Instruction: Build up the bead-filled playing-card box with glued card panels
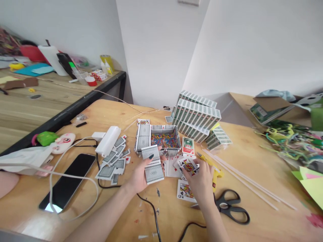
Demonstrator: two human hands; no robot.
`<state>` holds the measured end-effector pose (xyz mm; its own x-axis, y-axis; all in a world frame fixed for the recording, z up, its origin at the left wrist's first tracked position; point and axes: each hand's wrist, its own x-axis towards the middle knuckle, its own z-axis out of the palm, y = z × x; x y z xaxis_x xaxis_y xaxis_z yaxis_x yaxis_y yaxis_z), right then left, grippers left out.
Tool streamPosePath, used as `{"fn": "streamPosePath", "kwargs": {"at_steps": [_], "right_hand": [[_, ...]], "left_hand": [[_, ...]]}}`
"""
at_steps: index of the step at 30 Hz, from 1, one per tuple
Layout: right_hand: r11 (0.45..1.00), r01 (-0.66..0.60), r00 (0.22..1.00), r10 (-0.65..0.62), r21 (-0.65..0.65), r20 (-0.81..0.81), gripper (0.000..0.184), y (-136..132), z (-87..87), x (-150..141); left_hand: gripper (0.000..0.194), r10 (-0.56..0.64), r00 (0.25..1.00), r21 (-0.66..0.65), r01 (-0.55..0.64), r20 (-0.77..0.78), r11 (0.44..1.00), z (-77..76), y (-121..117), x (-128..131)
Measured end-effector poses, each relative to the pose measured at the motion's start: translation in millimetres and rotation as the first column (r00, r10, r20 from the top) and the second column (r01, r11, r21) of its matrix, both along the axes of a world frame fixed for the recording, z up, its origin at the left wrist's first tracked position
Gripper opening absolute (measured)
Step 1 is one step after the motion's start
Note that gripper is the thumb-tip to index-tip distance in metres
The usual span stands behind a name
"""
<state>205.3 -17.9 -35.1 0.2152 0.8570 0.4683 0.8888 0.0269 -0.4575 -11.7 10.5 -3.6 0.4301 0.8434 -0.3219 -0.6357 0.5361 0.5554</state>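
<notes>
My left hand (138,177) is closed on a pair of playing cards (153,174) with grey patterned backs up, one above the other. Between finger and thumb, my right hand (203,181) pinches a jack card (188,166), face up. Beneath it lie loose cards (171,167) and a queen card (183,191). Just beyond my left hand stands an open box covered in cards (143,137), holding many small colourful bits (165,139). A yellow glue gun (217,173) lies beside my right hand, partly hidden by it.
Black-handled scissors (233,205) and clear glue sticks (249,179) lie at right. Stacked card packs (196,116) stand behind, with a single card pack (188,146) nearer. Cut cards (112,164), a white power adapter (108,141), a phone (69,181) and cables occupy the left.
</notes>
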Motion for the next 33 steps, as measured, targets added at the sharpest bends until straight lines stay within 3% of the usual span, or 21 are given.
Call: {"fn": "streamPosePath", "kwargs": {"at_steps": [4,6,7,9,11,13,15,17,22,28,33], "right_hand": [[0.999,0.019,0.984,-0.010,0.051,-0.176,0.026,-5,16.3,-8],[1.000,-0.023,0.924,0.029,0.020,-0.381,0.026,-9,24.4,-12],[0.998,-0.069,0.855,0.052,-0.014,-0.516,0.026,-11,27.9,-14],[0.975,-0.207,0.639,0.069,-0.084,-0.766,0.029,-14,33.0,-19],[0.925,-0.360,0.435,0.052,-0.121,-0.899,0.035,-17,35.3,-27],[0.858,-0.492,0.329,0.027,-0.147,-0.944,0.037,-20,35.1,-36],[0.777,-0.606,0.285,0.012,-0.170,-0.959,0.037,-22,33.6,-47],[0.738,-0.654,0.297,0.050,-0.165,-0.953,0.040,-24,31.2,-56],[0.862,-0.507,0.543,0.321,0.003,-0.776,0.063,-27,21.7,-70],[0.903,-0.429,0.801,0.372,-0.015,-0.469,0.053,-26,17.0,-67],[0.901,-0.433,0.821,0.376,-0.039,-0.430,0.048,-23,18.7,-67]], "left_hand": [[0.044,-0.004,0.997,-0.045,0.008,0.075,0.999,1.7,2,-4],[0.046,0.011,0.997,-0.059,-0.006,0.080,0.998,3.8,3,-4],[0.046,0.024,0.997,-0.062,-0.019,0.077,0.998,5.1,4,-4],[0.043,0.061,0.996,-0.055,-0.057,0.067,0.997,7.6,5,-3],[0.039,0.096,0.994,-0.027,-0.095,0.058,0.995,9.0,4,-1],[0.038,0.126,0.991,0.015,-0.127,0.054,0.992,9.1,3,2],[0.040,0.142,0.988,0.066,-0.146,0.055,0.987,7.9,0,5],[0.043,0.142,0.988,0.114,-0.148,0.061,0.982,6.2,-2,7],[0.044,0.085,0.994,0.183,-0.096,0.068,0.978,1.9,-7,9],[0.037,0.016,0.999,0.197,-0.022,0.033,0.980,1.0,-15,15],[0.045,-0.017,1.000,0.182,0.014,0.017,0.983,0.5,-15,17]]}}
